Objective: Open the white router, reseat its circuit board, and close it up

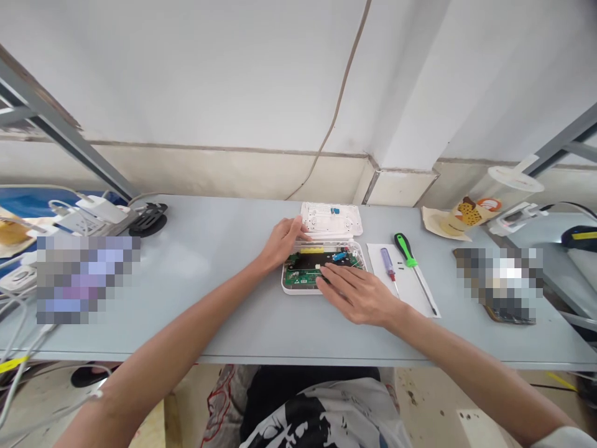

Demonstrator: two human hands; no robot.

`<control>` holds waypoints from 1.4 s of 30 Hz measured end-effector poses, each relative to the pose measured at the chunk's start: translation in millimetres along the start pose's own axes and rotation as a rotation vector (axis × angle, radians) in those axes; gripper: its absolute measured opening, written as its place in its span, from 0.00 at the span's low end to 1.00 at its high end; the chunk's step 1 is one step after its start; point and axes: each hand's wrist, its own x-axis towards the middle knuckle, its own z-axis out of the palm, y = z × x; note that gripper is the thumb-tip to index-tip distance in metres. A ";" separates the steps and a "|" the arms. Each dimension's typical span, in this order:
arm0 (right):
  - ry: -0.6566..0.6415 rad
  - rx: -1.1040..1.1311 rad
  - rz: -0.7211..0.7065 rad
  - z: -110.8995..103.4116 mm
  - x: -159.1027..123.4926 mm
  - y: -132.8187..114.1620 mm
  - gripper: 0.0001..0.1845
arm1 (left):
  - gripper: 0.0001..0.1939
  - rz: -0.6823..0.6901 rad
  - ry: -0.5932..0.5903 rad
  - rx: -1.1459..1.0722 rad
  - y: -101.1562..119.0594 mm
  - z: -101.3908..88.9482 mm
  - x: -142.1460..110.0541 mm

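A white plastic casing (305, 290) lies on the table with its inside facing up, a green circuit board (293, 275) and a dark plate in it. Behind it the white cover (329, 219) leans or lies with its inner side showing; a small blue part is on it. At the casing's back left corner, my left hand (281, 241) grips the edge, fingertips partly hidden. My right hand (361, 291) reaches over the casing's right front with fingers stretched out. Its fingertips are close to a small white connector (318, 266); whether they touch it I cannot tell. That hand hides part of the board.
Right of the casing, a purple-handled screwdriver (388, 261), small screws (400, 269) and a green-black screwdriver (407, 252) lie on white paper (377, 254). Farther right are a plastic cup (489, 196) and a blurred object (501, 283). Chargers and cables (88, 218) crowd the left end.
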 end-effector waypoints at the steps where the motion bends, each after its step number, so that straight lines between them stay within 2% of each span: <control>1: 0.006 0.042 0.018 0.4 -1.2 -0.1 0.15 | 0.35 0.027 -0.037 0.056 3.3 -4.4 0.8; 4: 0.036 0.090 0.036 0.3 -0.8 0.8 0.14 | 0.25 0.217 -0.153 0.233 20.6 -22.5 -3.3; 6: 0.035 0.135 0.084 -4.2 1.4 5.9 0.12 | 0.19 0.302 -0.273 0.303 34.3 -36.7 -12.5; 7: 0.031 0.184 0.150 -8.5 2.3 11.3 0.10 | 0.17 0.296 -0.347 0.327 40.1 -43.7 -18.5; 9: 0.017 0.317 0.371 -20.7 3.1 28.6 0.09 | 0.17 0.261 -0.431 0.387 47.4 -56.2 -30.9; 11: -0.001 0.390 0.648 -33.7 2.4 52.3 0.12 | 0.17 0.234 -0.472 0.447 48.9 -65.4 -40.9; 13: -0.063 0.378 0.806 -41.6 0.7 75.6 0.11 | 0.22 0.216 -0.519 0.488 47.4 -70.2 -46.2; 15: -0.251 0.456 0.792 -40.4 -1.3 91.0 0.10 | 0.30 0.204 -0.559 0.513 46.7 -70.7 -46.9; 17: -0.404 0.531 0.715 -31.2 -3.7 94.9 0.09 | 0.35 0.193 -0.569 0.528 48.8 -68.2 -44.8; 20: -0.460 0.541 0.647 -12.8 -8.8 85.4 0.10 | 0.38 0.169 -0.574 0.517 54.8 -62.9 -41.2; 23: -0.386 0.528 0.649 -3.2 -14.9 74.2 0.12 | 0.40 0.138 -0.608 0.515 59.0 -58.7 -38.7; 26: -0.244 0.614 0.702 -6.8 -18.3 71.9 0.10 | 0.43 0.096 -0.605 0.563 61.3 -55.5 -36.3; 29: -0.082 0.809 0.886 -16.8 -17.8 75.1 0.06 | 0.48 0.063 -0.581 0.592 64.8 -53.5 -34.2; 32: 0.023 1.019 1.085 -23.3 -16.3 77.4 0.10 | 0.52 0.028 -0.554 0.562 67.6 -53.6 -33.9; 37: 0.060 1.258 1.200 -19.6 -15.1 75.4 0.16 | 0.59 0.057 -0.465 0.498 64.9 -55.4 -35.3; 42: 0.130 1.453 1.252 -13.9 -15.4 73.7 0.16 | 0.60 0.092 -0.497 0.496 66.5 -50.8 -37.1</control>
